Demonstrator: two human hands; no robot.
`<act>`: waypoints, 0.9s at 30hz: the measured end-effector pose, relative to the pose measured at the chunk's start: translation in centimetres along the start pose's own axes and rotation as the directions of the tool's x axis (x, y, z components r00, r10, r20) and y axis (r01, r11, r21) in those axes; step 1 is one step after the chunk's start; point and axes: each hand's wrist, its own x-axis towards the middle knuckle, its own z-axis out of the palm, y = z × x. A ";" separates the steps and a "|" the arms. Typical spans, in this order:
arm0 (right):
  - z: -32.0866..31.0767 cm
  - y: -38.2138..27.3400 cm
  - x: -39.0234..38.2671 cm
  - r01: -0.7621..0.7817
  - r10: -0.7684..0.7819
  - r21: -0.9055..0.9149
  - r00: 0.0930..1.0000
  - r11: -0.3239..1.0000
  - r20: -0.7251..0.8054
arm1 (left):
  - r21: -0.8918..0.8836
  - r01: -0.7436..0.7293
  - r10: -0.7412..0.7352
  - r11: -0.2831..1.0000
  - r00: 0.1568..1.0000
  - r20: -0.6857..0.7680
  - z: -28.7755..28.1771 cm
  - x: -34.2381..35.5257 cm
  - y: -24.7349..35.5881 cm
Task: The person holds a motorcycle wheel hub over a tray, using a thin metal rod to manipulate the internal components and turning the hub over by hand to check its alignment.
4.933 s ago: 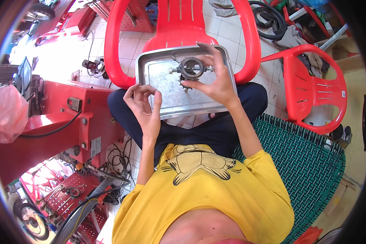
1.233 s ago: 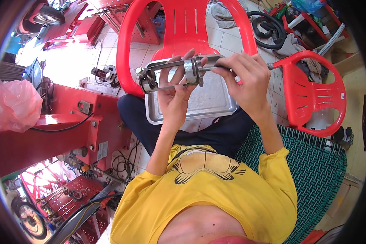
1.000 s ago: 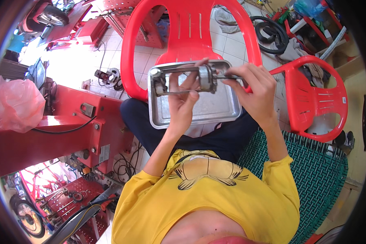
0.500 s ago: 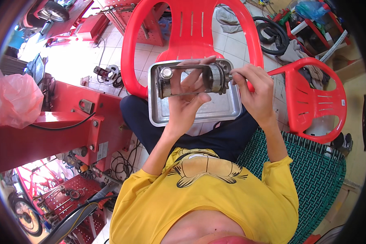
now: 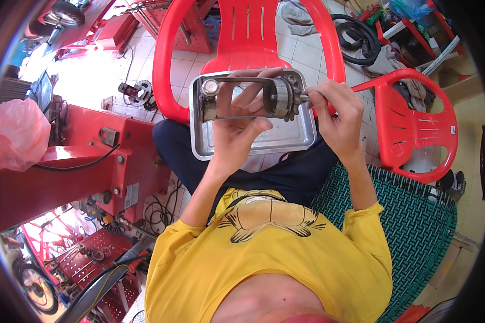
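Above a shallow silver metal tray (image 5: 290,138), my left hand (image 5: 234,129) is wrapped round a worn metal frame (image 5: 208,106) with two long side bars. A large bolt head (image 5: 210,87) shows on the frame's left end. At its right end sits a round metal drum (image 5: 279,98) with a toothed sprocket (image 5: 294,97) beside it. My left fingers pass behind the frame and show through its gap. My right hand (image 5: 337,110) is closed in a pinch on a thin metal shaft (image 5: 305,98) sticking out from the sprocket; the shaft's far end is hidden by the fingers.
The tray rests at the front of a red plastic chair (image 5: 248,43). A second red chair (image 5: 415,132) stands right of a green woven seat (image 5: 399,215). Red machinery (image 5: 91,156) is close on my left. A sprocket part (image 5: 140,94) and black tubing (image 5: 364,46) lie on the floor.
The whole view has shifted slightly. The frame has turned a little, so the sprocket's teeth show more plainly. Both hands keep their hold.
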 end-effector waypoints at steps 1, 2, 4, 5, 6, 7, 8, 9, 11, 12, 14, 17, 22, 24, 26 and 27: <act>-0.1 0.2 0.0 0.032 -0.031 -0.062 0.999 0.998 0.007 | 0.016 -0.011 0.011 1.000 1.000 0.001 0.1 0.0 0.0; 0.1 0.0 0.0 0.000 0.000 0.003 1.000 1.000 -0.016 | 0.026 -0.021 0.021 0.999 1.000 0.006 0.2 0.0 -0.1; 0.6 -0.6 0.2 -0.058 0.067 0.136 0.996 0.989 -0.057 | 0.048 -0.017 0.017 0.999 1.000 0.005 0.2 0.1 0.1; 0.5 -0.5 0.0 -0.045 0.050 0.096 0.998 0.994 -0.050 | 0.060 -0.015 0.015 0.998 1.000 -0.001 0.3 0.0 0.1; 0.2 -0.3 -0.1 -0.031 0.033 0.055 0.999 0.998 -0.042 | 0.050 -0.004 0.004 0.999 1.000 0.000 0.2 0.0 0.1; 0.1 -0.1 -0.3 -0.016 0.017 0.015 0.999 1.000 -0.034 | 0.041 0.007 -0.007 0.999 1.000 0.001 0.2 -0.1 0.0; 0.0 -0.1 -0.5 -0.066 0.066 0.026 0.998 0.998 0.006 | 0.031 0.019 -0.020 0.999 1.000 0.005 0.3 -0.1 -0.1; -0.1 0.0 -0.7 -0.116 0.114 0.034 0.992 0.993 0.047 | 0.050 0.018 -0.019 0.999 1.000 0.005 0.3 -0.2 -0.1; 0.1 0.1 -0.9 -0.146 0.143 0.068 0.988 0.987 0.050 | 0.088 0.013 -0.014 0.996 1.000 0.008 0.3 -0.3 -0.3; 0.5 0.0 -0.9 -0.126 0.126 0.094 0.992 0.988 0.011 | 0.030 0.036 -0.037 0.999 0.999 0.018 0.2 -0.3 -0.3; 0.4 0.1 -1.0 -0.092 0.092 0.075 0.996 0.993 0.004 | -0.085 0.083 -0.080 0.993 0.996 0.039 -0.1 -0.5 -0.4; -0.1 0.3 -1.3 -0.117 0.114 0.030 0.990 0.993 0.082 | -0.159 0.069 -0.062 0.985 0.997 0.054 0.0 -0.6 -0.8; 0.5 0.2 -1.7 -0.157 0.156 0.150 0.988 0.976 0.018 | -0.124 0.103 -0.099 0.987 0.994 0.040 -0.1 -0.8 -0.7; 0.1 0.5 -1.8 -0.143 0.139 0.045 0.987 0.989 0.082 | -0.139 0.109 -0.104 0.984 0.994 0.045 -0.2 -0.9 -0.7; 0.2 0.3 -1.9 -0.161 0.156 0.075 0.986 0.984 0.062 | -0.158 0.100 -0.093 0.982 0.994 0.051 -0.2 -1.0 -1.0; 0.9 0.0 -1.9 -0.183 0.183 0.159 0.983 0.970 0.013 | -0.093 0.080 -0.077 0.992 0.996 0.036 -0.1 -0.9 -0.9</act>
